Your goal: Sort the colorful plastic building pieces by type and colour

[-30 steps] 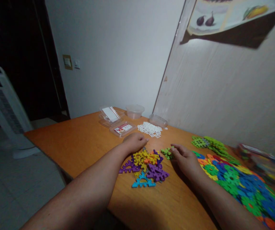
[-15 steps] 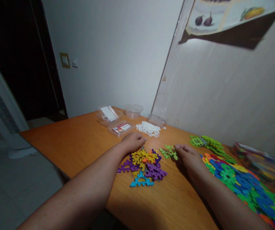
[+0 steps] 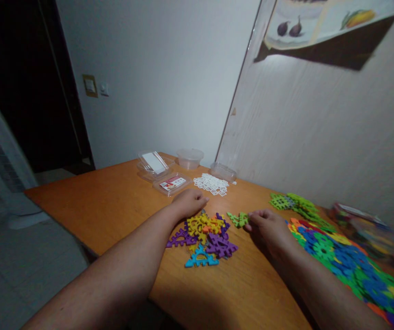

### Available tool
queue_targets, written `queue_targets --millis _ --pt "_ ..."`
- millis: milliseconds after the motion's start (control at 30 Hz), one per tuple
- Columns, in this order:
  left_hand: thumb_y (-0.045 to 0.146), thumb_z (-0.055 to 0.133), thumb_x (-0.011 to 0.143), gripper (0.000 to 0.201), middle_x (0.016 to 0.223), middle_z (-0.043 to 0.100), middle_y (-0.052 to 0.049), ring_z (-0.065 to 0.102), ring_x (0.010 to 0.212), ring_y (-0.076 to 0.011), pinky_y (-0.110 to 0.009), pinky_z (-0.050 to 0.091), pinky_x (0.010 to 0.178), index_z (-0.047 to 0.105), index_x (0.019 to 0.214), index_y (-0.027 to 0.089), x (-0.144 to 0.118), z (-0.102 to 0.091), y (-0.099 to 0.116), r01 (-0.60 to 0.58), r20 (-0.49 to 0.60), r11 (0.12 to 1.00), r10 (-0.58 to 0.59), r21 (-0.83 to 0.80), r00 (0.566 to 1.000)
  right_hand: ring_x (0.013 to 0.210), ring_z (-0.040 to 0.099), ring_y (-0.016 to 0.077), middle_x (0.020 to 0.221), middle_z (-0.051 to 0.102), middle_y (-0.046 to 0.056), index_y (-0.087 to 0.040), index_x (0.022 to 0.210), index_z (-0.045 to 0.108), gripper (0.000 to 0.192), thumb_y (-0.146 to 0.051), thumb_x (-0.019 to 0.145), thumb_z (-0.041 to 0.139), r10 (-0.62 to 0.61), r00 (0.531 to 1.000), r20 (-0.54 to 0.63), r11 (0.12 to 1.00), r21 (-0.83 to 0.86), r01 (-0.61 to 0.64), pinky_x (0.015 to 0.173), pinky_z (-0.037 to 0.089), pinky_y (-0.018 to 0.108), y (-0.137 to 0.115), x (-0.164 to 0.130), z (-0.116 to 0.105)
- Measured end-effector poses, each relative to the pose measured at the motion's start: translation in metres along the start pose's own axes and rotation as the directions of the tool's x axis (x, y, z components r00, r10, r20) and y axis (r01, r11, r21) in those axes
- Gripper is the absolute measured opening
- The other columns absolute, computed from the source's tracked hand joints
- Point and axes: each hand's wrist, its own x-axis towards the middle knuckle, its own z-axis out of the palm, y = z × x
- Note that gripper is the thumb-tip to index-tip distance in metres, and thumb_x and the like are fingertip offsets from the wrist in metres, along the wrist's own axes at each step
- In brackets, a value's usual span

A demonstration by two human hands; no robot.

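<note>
the right hand (image 3: 269, 228) pinches a green piece (image 3: 238, 219) at its fingertips; the left hand (image 3: 189, 203) rests loosely curled on the table (image 3: 114, 206), touching the coloured pile (image 3: 205, 236)

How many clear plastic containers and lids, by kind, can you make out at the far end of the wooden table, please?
Round clear plastic tub: 1
Flat clear plastic trays or lids, one with a printed card, one tilted, one beside the white lattice pieces: 3
Total: 4
</note>
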Motion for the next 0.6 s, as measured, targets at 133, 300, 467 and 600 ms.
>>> queue_targets --millis 133,300,467,600 --pt "0.055 0.048 0.087 0.043 0.061 0.054 0.001 0.046 0.058 -0.0133 -0.027 0.024 0.054 0.053 0.064 0.019 0.002 0.001 -0.002 0.002 0.009 0.999 -0.002 0.032 1.000 0.041 0.053 0.0150 0.055 0.064 0.003 -0.022 0.072 0.054 0.020 -0.040 0.081 0.056 -0.079 0.997 0.012 0.977 -0.196 0.080 0.041 0.038 0.025 0.003 0.006 -0.006" --pt "0.056 0.047 0.087 0.045 0.061 0.055 0.001 0.047 0.059 -0.0137 -0.027 0.025 0.055 0.054 0.064 0.019 0.001 0.001 -0.002 0.001 0.018 0.999 -0.001 0.034 1.000 0.073 0.065 0.0242 0.076 0.070 0.007 -0.022 0.079 0.069 0.010 -0.028 0.074 0.063 -0.265 0.961 0.080 0.847 -0.457 0.271 0.066 0.050 0.035 -0.001 0.013 -0.018" --pt "0.056 0.047 0.087 0.043 0.062 0.057 0.001 0.049 0.060 -0.0143 -0.027 0.025 0.054 0.055 0.065 0.019 0.000 0.000 0.000 0.016 0.025 0.999 -0.017 0.036 1.000 0.121 0.058 0.0293 0.128 0.066 0.010 -0.023 0.109 0.074 0.043 -0.015 0.069 0.058 -0.388 0.868 0.311 0.684 -0.534 0.497 0.106 0.041 0.044 -0.005 0.011 -0.024" --pt "0.056 0.047 0.087 0.043 0.062 0.058 0.001 0.049 0.060 -0.0143 -0.027 0.026 0.054 0.055 0.067 0.019 0.000 0.001 0.000 0.024 0.032 0.999 -0.025 0.029 0.999 0.138 0.045 0.0300 0.152 0.048 0.012 -0.020 0.132 0.065 0.064 -0.013 0.069 0.056 -0.334 0.770 0.544 0.458 -0.621 0.637 0.115 0.032 0.047 -0.005 0.008 -0.027"
